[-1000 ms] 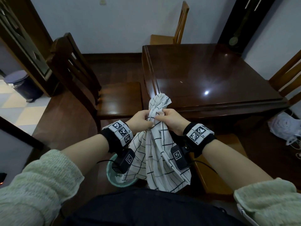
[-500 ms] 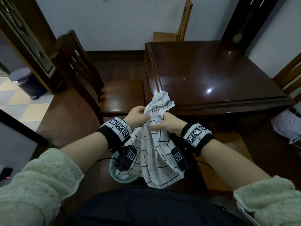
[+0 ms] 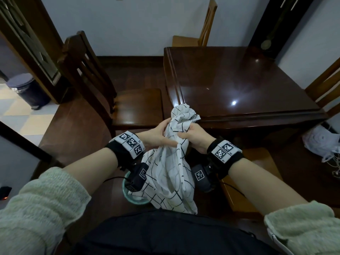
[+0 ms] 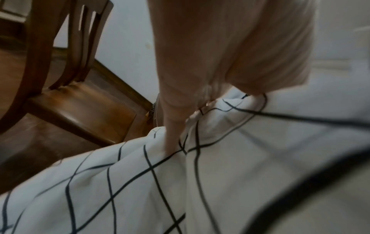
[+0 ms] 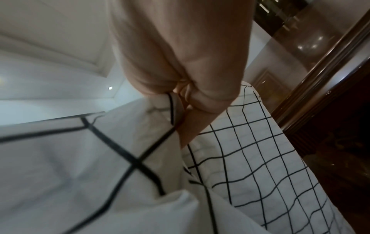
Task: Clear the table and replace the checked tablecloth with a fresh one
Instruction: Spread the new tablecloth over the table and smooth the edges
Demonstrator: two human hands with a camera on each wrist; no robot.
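Observation:
The white tablecloth with black checks [image 3: 173, 162] is bunched up and hangs in front of me, just off the near left corner of the bare dark wooden table [image 3: 239, 80]. My left hand [image 3: 161, 134] grips its left side and my right hand [image 3: 191, 135] clutches its right side, both at the bunched top. In the left wrist view the fingers [image 4: 174, 126] press into the checked cloth [image 4: 140, 182]. The right wrist view has my curled fingers [image 5: 200, 101] pinching a fold of the cloth [image 5: 250, 158]. The cloth's lower end hangs over a pale green basin [image 3: 128, 196] on the floor.
A dark wooden chair [image 3: 110, 100] stands left of the table. Lighter chairs stand at the far side [image 3: 202, 34] and right side [image 3: 327, 85]. A light wooden seat [image 3: 253, 173] is under my right arm. A white bag [image 3: 322, 140] lies on the floor at right, a dark bin [image 3: 27, 89] far left.
Both hands have shifted their hold on the bunched cloth and gathered it a little more. The view has tilted slightly, so the table sits further right.

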